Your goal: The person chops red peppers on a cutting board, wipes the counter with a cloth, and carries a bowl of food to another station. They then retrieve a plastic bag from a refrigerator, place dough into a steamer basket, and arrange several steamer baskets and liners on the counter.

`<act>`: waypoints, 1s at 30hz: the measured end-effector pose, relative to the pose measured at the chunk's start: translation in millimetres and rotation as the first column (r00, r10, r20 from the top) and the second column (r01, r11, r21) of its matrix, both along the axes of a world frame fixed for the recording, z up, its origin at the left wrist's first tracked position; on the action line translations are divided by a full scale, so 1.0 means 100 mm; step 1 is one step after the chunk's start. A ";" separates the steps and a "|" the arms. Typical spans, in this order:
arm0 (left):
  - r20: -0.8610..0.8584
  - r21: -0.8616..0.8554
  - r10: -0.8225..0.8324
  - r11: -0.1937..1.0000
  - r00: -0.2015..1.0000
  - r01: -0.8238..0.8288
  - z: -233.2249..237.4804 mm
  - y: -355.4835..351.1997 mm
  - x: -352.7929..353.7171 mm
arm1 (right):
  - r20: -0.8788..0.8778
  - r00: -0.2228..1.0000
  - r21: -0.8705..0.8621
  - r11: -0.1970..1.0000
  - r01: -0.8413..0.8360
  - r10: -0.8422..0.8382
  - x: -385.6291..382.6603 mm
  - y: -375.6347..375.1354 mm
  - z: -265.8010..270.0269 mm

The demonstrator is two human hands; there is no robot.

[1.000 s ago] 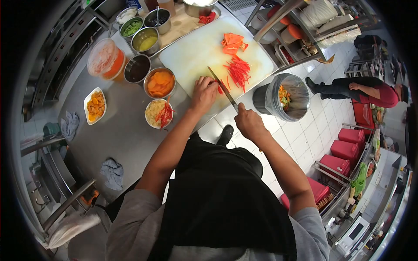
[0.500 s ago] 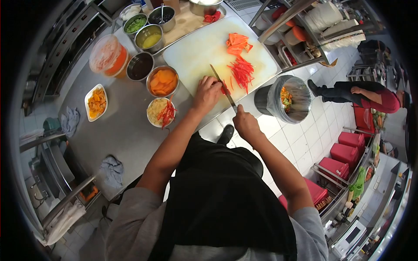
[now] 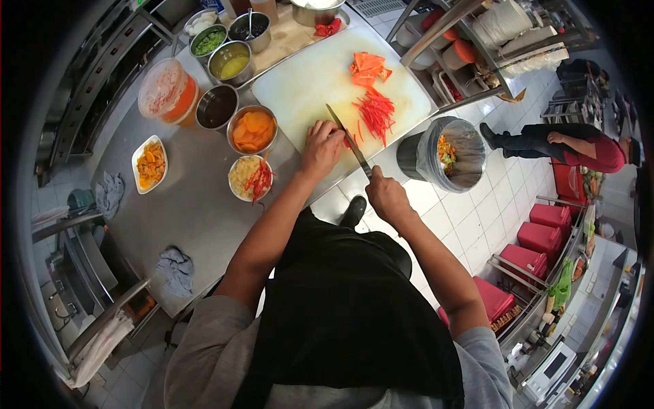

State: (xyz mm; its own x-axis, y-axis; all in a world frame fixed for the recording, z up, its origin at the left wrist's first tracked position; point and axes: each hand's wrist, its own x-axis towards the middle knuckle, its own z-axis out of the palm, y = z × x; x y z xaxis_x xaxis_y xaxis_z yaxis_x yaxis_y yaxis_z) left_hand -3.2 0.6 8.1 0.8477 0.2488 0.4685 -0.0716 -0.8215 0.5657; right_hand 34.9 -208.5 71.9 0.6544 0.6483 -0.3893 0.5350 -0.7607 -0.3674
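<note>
- white cutting board (image 3: 293, 88) on the steel worktop (image 3: 197, 228), its near edge close to the person.
- right hand (image 3: 387, 198): clenched round the handle of the knife (image 3: 349, 140), just off the board's near edge; the blade slants up over the board.
- left hand (image 3: 322, 148): curled fingers grasping a red piece (image 3: 347, 143) against the board by its near edge, just beside the blade; most of the piece is hidden.
- thin red strips (image 3: 375, 116) in a heap towards the board's right corner, right of the blade.
- orange-red pieces (image 3: 368, 67) beyond the heap, near the board's right edge.
- left of the board, orange slices (image 3: 253, 130) in a metal bowl; just nearer, a white bowl (image 3: 240, 195) with pale chopped bits and red strips.
- grey cloth (image 3: 176, 270) at the worktop's near left corner.
- lined bin (image 3: 409, 155) on the floor, past the board's right corner.
- farther right, a person in a dark red top (image 3: 599, 153) stands.
</note>
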 end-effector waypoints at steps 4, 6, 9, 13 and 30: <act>0.007 -0.002 -0.004 1.000 1.000 0.004 0.01 0.01 0.00 | 0.007 1.000 0.015 1.000 -0.004 0.004 0.00 0.00 -0.07; -0.004 0.001 -0.011 1.000 1.000 0.011 0.00 0.00 -0.02 | 0.021 1.000 0.026 1.000 0.004 -0.005 0.03 0.05 -0.10; -0.008 0.036 -0.002 0.999 1.000 0.003 -0.01 -0.01 0.01 | 0.029 0.999 0.097 0.994 -0.048 0.046 0.17 0.13 -0.13; -0.004 0.023 0.000 1.000 1.000 0.000 -0.02 0.01 0.00 | 0.027 1.000 0.121 0.993 -0.002 -0.001 0.14 0.07 -0.03; 0.003 0.038 -0.025 0.999 1.000 0.025 -0.01 -0.01 -0.02 | -0.006 1.000 0.014 1.000 0.027 -0.027 0.04 0.13 -0.05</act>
State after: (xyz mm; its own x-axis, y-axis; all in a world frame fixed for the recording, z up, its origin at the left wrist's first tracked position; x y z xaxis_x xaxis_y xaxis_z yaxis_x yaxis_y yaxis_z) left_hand -4.9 -0.6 6.6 0.8520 0.2094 0.4799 -0.0940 -0.8405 0.5336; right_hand 38.6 -195.4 66.7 0.6693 0.6360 -0.3841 0.5120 -0.7694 -0.3819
